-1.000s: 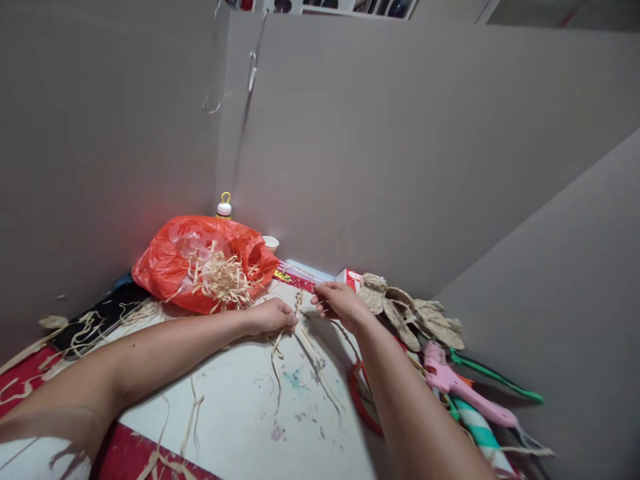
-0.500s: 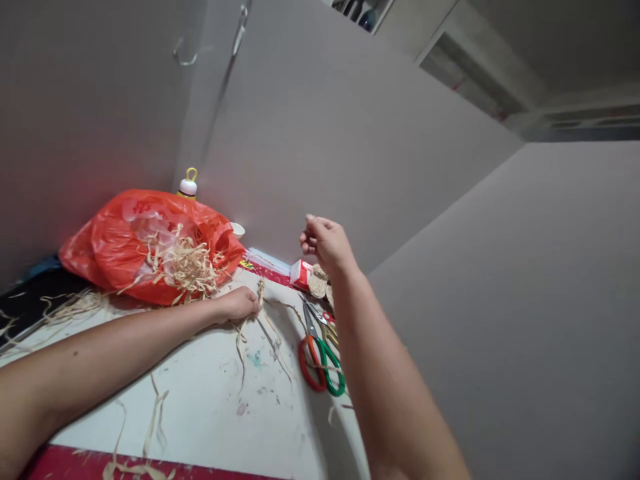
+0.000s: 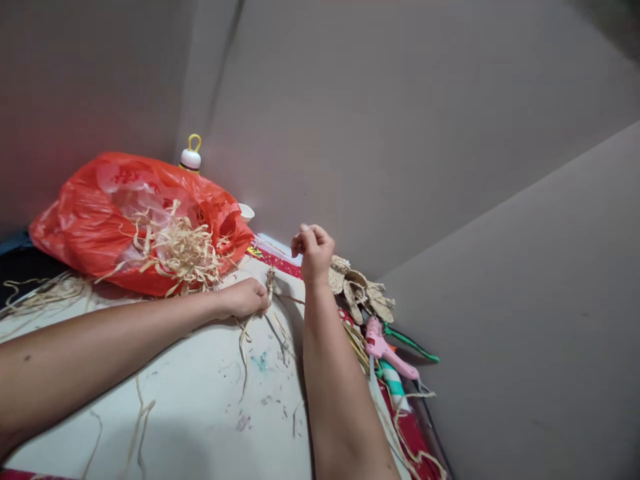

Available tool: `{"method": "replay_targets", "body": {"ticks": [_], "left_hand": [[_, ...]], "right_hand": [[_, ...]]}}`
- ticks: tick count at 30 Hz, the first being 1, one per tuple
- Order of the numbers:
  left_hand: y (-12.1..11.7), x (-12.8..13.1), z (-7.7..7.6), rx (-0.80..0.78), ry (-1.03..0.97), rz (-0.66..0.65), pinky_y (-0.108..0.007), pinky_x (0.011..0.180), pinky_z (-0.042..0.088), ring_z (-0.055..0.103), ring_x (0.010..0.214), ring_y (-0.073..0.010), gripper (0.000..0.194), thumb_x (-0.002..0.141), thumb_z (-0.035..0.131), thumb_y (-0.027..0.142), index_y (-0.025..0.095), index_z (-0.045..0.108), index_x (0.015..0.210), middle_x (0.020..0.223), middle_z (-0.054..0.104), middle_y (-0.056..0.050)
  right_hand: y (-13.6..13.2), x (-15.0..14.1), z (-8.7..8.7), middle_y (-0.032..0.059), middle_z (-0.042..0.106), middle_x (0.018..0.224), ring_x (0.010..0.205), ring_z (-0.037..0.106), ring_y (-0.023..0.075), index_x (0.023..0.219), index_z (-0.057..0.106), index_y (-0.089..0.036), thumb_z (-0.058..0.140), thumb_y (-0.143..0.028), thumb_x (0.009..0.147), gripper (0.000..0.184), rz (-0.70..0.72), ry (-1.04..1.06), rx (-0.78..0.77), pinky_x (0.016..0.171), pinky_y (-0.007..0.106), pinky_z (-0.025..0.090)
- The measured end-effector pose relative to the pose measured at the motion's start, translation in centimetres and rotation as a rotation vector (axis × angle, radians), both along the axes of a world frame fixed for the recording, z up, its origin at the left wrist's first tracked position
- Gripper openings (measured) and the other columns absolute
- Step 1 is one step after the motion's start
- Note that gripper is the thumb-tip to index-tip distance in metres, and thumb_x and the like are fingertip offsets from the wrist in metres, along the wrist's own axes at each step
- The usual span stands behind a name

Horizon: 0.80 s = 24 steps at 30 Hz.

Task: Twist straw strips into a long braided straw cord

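Note:
My left hand (image 3: 247, 298) is closed low over the white board, pinching a short twisted bundle of dried straw (image 3: 271, 283) that sticks up past the fingers. Loose strands (image 3: 244, 343) trail beneath it, and one runs right until my right arm covers it. Raised higher and farther right is my right hand (image 3: 313, 250), thumb and fingers pressed together. Whatever lies in that pinch is too small to make out. Just left of my left hand, a heap of straw strips (image 3: 187, 250) spills from a red plastic bag (image 3: 115, 200).
Right of my right arm lie woven straw pieces (image 3: 367, 288), a pink glue gun (image 3: 383, 347) and a green-handled tool (image 3: 413, 343). A bottle with a yellow loop (image 3: 191, 159) and a white cup (image 3: 246, 212) stand behind the bag. Grey walls (image 3: 400, 133) rise close behind.
The view has turned, bringing the glue gun into sight. My right arm now covers the scissors, and my right hand sits a little closer to the left one. My left hand keeps its pinch.

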State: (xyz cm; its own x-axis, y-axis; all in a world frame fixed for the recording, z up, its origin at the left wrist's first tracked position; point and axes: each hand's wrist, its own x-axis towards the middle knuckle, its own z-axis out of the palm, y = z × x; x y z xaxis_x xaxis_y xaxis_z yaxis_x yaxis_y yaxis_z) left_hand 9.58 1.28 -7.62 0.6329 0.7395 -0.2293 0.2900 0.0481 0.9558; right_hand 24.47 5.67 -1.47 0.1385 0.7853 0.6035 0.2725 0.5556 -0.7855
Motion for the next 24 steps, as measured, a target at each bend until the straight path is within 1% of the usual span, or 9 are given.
{"method": "replay_targets", "body": {"ticks": [3,6,9,12,14,16,19,21,24], "left_hand": [[0.1,0.1,0.1,0.012,0.015,-0.014,-0.021,0.034,0.014,0.023,0.031,-0.0056,0.018,0.072,0.055,0.028,0.016,0.053,0.060,0.037,0.034,0.008],[0.2,0.3,0.0,0.019,0.037,-0.030,-0.021,0.034,0.014,0.022,0.031,-0.0055,0.020,0.075,0.055,0.031,0.016,0.053,0.061,0.037,0.033,0.008],[0.3,0.3,-0.1,0.013,0.052,-0.038,-0.021,0.034,0.014,0.021,0.031,-0.0056,0.024,0.077,0.055,0.034,0.016,0.053,0.062,0.036,0.031,0.008],[0.2,0.3,0.1,-0.002,0.046,-0.031,-0.021,0.033,0.013,0.021,0.031,-0.0057,0.024,0.079,0.053,0.033,0.016,0.053,0.061,0.036,0.030,0.008],[0.1,0.2,0.2,-0.021,0.031,-0.031,-0.021,0.033,0.012,0.021,0.031,-0.0057,0.023,0.079,0.052,0.030,0.016,0.052,0.061,0.035,0.030,0.008],[0.1,0.1,0.4,-0.049,0.016,-0.032,-0.021,0.033,0.012,0.021,0.030,-0.0057,0.022,0.079,0.052,0.028,0.016,0.052,0.060,0.035,0.030,0.008],[0.3,-0.1,0.7,-0.094,-0.001,-0.026,-0.021,0.034,0.013,0.022,0.031,-0.0051,0.021,0.078,0.053,0.026,0.016,0.052,0.059,0.036,0.031,0.008],[0.5,-0.2,1.0,-0.143,0.001,-0.033,-0.021,0.035,0.013,0.021,0.031,-0.0046,0.022,0.077,0.054,0.026,0.015,0.052,0.058,0.036,0.030,0.008],[0.7,-0.4,1.3,-0.205,0.015,-0.047,-0.021,0.036,0.012,0.020,0.031,-0.0042,0.023,0.078,0.055,0.026,0.015,0.053,0.059,0.035,0.029,0.008]], "right_hand": [[-0.7,0.6,-1.2,-0.0065,0.040,0.046,0.042,0.036,0.0081,0.054,0.043,-0.021,0.056,-0.035,0.079,0.032,-0.099,-0.198,0.048,0.046,0.023,0.029],[-1.0,1.0,-0.6,-0.0065,0.037,0.048,0.047,0.032,0.0084,0.051,0.042,-0.020,0.058,-0.030,0.077,0.032,-0.152,-0.380,0.100,0.052,0.024,0.027],[-0.6,1.1,1.6,-0.0065,0.036,0.048,0.048,0.030,0.0083,0.051,0.042,-0.020,0.060,-0.027,0.075,0.031,-0.150,-0.512,0.138,0.053,0.025,0.025],[-1.0,0.8,4.6,-0.0064,0.036,0.048,0.046,0.032,0.0079,0.051,0.041,-0.020,0.055,-0.029,0.081,0.034,-0.192,-0.567,0.212,0.051,0.024,0.027],[-2.4,0.5,6.1,-0.0057,0.041,0.047,0.043,0.036,0.0075,0.053,0.042,-0.020,0.050,-0.032,0.086,0.036,-0.207,-0.483,0.210,0.048,0.022,0.029],[-4.9,0.2,6.6,-0.0053,0.046,0.046,0.038,0.038,0.0068,0.055,0.043,-0.020,0.047,-0.035,0.089,0.037,-0.145,-0.306,0.068,0.043,0.021,0.030],[-10.0,0.2,5.0,-0.0037,0.052,0.049,0.038,0.043,0.0073,0.059,0.048,-0.019,0.047,-0.038,0.089,0.036,0.012,-0.246,-0.293,0.043,0.021,0.033],[-13.5,0.7,2.6,-0.0026,0.053,0.050,0.042,0.046,0.0087,0.061,0.051,-0.018,0.048,-0.039,0.088,0.035,0.065,-0.349,-0.527,0.045,0.021,0.036],[-17.7,2.3,-1.7,-0.0036,0.049,0.052,0.046,0.045,0.0095,0.063,0.049,-0.018,0.048,-0.038,0.088,0.032,0.039,-0.400,-0.697,0.046,0.021,0.035]]}}
